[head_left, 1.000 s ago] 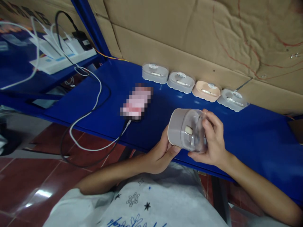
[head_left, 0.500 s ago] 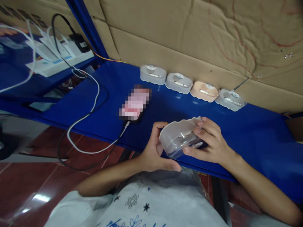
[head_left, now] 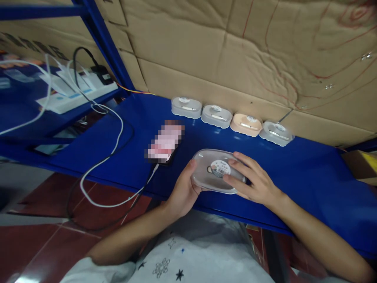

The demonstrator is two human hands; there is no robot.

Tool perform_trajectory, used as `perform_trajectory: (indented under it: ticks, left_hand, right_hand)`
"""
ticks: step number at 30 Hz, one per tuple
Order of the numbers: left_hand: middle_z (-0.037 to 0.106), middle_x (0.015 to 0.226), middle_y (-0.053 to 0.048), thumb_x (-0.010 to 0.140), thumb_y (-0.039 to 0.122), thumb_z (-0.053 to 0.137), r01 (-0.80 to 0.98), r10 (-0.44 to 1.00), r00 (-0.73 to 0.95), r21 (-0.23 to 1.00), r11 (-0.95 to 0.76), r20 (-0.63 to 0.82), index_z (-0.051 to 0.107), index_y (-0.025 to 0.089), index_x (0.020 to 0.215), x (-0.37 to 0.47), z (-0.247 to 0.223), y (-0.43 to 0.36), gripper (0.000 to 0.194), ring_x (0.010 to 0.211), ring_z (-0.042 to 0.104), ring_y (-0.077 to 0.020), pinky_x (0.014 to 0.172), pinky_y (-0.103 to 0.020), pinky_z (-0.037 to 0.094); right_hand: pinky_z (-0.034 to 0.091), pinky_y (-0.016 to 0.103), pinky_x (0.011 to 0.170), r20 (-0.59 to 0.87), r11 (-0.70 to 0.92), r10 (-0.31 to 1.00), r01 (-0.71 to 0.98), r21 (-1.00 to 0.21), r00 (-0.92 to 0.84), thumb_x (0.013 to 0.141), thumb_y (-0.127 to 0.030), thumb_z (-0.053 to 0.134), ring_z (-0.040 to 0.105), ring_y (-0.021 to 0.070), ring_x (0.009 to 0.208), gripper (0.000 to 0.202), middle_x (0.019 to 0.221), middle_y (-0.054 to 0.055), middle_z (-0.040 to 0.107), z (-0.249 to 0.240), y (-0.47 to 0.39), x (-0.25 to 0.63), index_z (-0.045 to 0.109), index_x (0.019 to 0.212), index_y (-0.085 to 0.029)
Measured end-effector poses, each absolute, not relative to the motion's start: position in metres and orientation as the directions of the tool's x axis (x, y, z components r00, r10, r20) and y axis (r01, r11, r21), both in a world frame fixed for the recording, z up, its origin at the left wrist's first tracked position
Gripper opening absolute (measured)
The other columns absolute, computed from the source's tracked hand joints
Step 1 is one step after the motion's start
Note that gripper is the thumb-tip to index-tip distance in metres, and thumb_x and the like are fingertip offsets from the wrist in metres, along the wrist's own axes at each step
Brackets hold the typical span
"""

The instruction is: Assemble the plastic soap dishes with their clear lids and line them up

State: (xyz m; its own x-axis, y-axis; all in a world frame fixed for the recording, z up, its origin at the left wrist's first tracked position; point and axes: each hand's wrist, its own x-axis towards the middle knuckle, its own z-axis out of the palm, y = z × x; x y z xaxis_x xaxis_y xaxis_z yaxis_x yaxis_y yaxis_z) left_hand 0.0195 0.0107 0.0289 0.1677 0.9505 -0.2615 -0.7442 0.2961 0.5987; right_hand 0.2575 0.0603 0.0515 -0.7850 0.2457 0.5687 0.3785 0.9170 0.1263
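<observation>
Between my hands is an oval plastic box [head_left: 203, 173] with a clear lid and a round white label on top, held above the front edge of the blue table. My left hand [head_left: 185, 188] grips its left end, thumb at the rim and fingers underneath. Across the right end of the lid lie the fingers of my right hand [head_left: 253, 179], partly covering the label. Whatever is inside the box cannot be made out. Behind it, similar lidded boxes stand in a row: two grey ones [head_left: 186, 108] [head_left: 216, 116], a peach one [head_left: 246, 125] and another grey one [head_left: 277, 133].
A blurred-out phone [head_left: 165, 143] lies left of the box, with a white cable [head_left: 120, 201] looping off the table edge. Farther left, a power strip [head_left: 59, 104] with chargers sits on a blue shelf. Cardboard [head_left: 206, 74] walls the back; a carton [head_left: 359, 167] stands at the right.
The box has been turned over in my hands: its wavy rim was facing up, and now its labelled lid faces up. My left thumb has moved from below onto its left end.
</observation>
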Motion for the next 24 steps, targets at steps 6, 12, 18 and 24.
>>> perform_trajectory:
  ticks: [6, 12, 18, 24]
  left_hand:
    - [0.078, 0.127, -0.013, 0.104, 0.053, 0.057, -0.762, 0.937, 0.249, 0.547, 0.346, -0.245, 0.063, 0.018, 0.136, 0.019, 0.03, 0.013, 0.048, 0.12, 0.074, -0.0327, 0.107, -0.05, 0.057]
    - [0.067, 0.145, -0.015, 0.104, 0.035, 0.061, -0.658, 0.942, 0.272, 0.676, 0.331, -0.197, 0.048, 0.022, 0.151, 0.02, 0.03, 0.009, 0.051, 0.118, 0.074, -0.0299, 0.103, -0.047, 0.056]
    - [0.066, 0.138, -0.012, 0.1, 0.034, 0.067, -0.542, 0.951, 0.297, 0.805, 0.243, -0.087, 0.066, 0.022, 0.129, 0.022, 0.026, 0.006, 0.031, 0.109, 0.073, -0.0269, 0.089, -0.039, 0.059]
    - [0.068, 0.137, -0.012, 0.105, 0.036, 0.062, -0.378, 0.929, 0.369, 0.916, 0.133, 0.018, 0.069, 0.024, 0.13, 0.02, 0.011, 0.003, 0.029, 0.115, 0.07, -0.0271, 0.094, -0.04, 0.057]
  right_hand:
    - [0.056, 0.057, 0.112, 0.574, 0.861, 0.455, 0.5, -0.09, -0.681, 0.102, -0.041, 0.068, 0.06, 0.0361, 0.141, 0.07, 0.15, 0.015, 0.063, 0.049, 0.086, 0.272, 0.038, 0.165, -0.029]
    - [0.047, 0.061, 0.119, 0.401, 0.779, 0.6, 0.62, -0.095, -0.692, 0.101, -0.03, 0.063, 0.052, 0.0353, 0.148, 0.056, 0.156, 0.016, 0.056, 0.066, 0.117, 0.313, 0.045, 0.154, -0.026]
    - [0.053, 0.059, 0.111, 0.236, 0.607, 0.792, 0.77, -0.197, -0.563, 0.082, -0.015, 0.067, 0.057, 0.0394, 0.141, 0.066, 0.153, 0.02, 0.052, 0.074, 0.124, 0.361, 0.043, 0.143, -0.023]
    - [0.056, 0.058, 0.107, 0.18, 0.58, 0.815, 0.779, -0.238, -0.551, 0.084, -0.024, 0.071, 0.059, 0.0402, 0.138, 0.065, 0.153, 0.021, 0.051, 0.067, 0.123, 0.38, 0.04, 0.141, -0.026]
